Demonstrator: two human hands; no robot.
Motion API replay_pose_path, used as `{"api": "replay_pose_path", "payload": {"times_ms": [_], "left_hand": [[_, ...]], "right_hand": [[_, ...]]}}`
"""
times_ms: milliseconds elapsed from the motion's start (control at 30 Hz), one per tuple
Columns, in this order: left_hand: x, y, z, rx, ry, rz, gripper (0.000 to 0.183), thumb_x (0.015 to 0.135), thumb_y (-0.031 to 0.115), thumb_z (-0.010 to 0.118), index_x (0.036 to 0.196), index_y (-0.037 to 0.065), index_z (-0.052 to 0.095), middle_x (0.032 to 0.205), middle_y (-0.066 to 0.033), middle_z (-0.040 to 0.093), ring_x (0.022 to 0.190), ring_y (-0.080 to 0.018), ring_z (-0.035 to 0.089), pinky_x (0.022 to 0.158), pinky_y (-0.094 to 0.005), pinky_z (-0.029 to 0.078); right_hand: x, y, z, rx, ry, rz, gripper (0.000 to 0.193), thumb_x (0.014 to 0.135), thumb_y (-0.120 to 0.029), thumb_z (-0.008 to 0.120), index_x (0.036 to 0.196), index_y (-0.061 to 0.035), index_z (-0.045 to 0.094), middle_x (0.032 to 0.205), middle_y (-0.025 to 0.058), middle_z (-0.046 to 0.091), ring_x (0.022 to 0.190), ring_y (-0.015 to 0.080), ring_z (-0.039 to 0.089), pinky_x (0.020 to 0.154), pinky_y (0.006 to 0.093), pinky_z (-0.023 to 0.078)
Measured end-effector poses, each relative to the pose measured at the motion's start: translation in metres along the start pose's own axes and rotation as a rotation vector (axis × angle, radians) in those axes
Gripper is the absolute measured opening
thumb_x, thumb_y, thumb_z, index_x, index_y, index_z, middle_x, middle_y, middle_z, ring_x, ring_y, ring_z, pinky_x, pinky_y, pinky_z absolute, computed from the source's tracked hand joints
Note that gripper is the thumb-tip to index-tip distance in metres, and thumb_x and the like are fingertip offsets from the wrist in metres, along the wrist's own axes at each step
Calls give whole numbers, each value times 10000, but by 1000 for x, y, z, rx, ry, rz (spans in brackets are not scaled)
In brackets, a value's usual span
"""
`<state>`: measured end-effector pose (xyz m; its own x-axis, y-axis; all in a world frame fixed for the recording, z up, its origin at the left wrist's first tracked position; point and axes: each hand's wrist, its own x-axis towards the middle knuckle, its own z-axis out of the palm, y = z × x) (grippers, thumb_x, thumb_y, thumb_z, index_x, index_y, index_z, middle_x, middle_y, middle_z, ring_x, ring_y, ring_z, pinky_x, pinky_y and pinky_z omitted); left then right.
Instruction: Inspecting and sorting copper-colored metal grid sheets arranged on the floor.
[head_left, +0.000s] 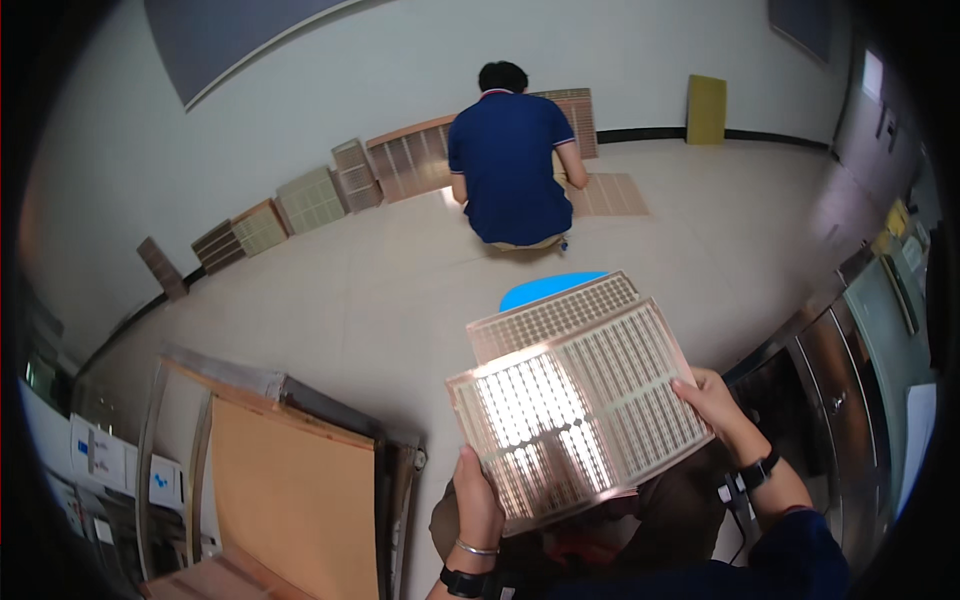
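A copper-coloured circuit board panel [640,375], patterned with rows of small rectangles, is held tilted in front of me. Its left part mirrors bright light. My left hand [478,505] grips the lower left edge, thumb on the face and the other fingers mostly hidden behind. At the right edge, my right hand [712,402] is closed on the same panel, its thumb on top. Just beyond lies a second panel [560,315] with a dotted grid, partly covered by the first. A blue rounded surface [548,288] shows behind it; what supports the second panel is hidden.
Ahead, a person in a navy shirt [510,165] squats on the floor, facing the wall. Several panels [312,198] lean along that wall, and a yellow board [706,110] stands farther right. A metal-framed rack with a brown board [290,490] is at my left; metal cabinets [830,370] are at right.
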<state>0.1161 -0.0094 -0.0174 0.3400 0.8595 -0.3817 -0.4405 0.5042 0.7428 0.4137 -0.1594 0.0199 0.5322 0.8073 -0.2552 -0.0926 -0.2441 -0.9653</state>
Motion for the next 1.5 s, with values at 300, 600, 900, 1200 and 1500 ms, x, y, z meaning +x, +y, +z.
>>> {"api": "replay_pose_path", "payload": {"times_ms": [300, 600, 900, 1200, 1500], "left_hand": [[106, -19, 6, 1404, 171, 842, 410, 952, 197, 441, 1238, -94, 404, 1170, -214, 522, 1075, -269, 525, 933, -349, 395], [99, -33, 11, 630, -156, 261, 456, 978, 267, 399, 1310, -42, 350, 1224, -163, 491, 1090, -215, 503, 939, -324, 394], [87, -25, -10, 240, -171, 3, 459, 994, 380, 317, 1243, 13, 434, 1207, -122, 532, 1077, -197, 532, 935, -327, 428], [80, -43, -6, 161, -198, 72, 426, 1004, 322, 311, 1244, -15, 414, 1157, -98, 515, 1037, -161, 512, 923, -311, 419], [83, -44, 4, 342, -63, 147, 434, 998, 347, 313, 1206, -15, 431, 1123, -119, 529, 994, -170, 530, 879, -309, 433]], "right_hand": [[105, 43, -10, -638, 267, -349, 515, 904, -265, 536, 1280, 64, 416, 1179, 217, 549, 1049, 271, 560, 895, 335, 445], [96, 35, -2, -833, 269, -344, 555, 894, -235, 506, 1342, 42, 331, 1323, 232, 429, 1228, 353, 422, 1021, 375, 350], [-31, 43, 57, -835, -348, -681, 431, 800, -183, 634, 1199, -56, 530, 1101, 143, 611, 989, 320, 588, 881, 398, 463], [-42, 197, 106, -1276, -510, -291, 692, 778, -270, 643, 1362, -87, 321, 1199, 211, 522, 1100, 332, 543, 885, 422, 467], [-25, 229, 111, -1390, -593, -48, 297, 767, -183, 587, 1059, -125, 591, 1070, 110, 598, 1001, 306, 593, 761, 416, 516]]}}
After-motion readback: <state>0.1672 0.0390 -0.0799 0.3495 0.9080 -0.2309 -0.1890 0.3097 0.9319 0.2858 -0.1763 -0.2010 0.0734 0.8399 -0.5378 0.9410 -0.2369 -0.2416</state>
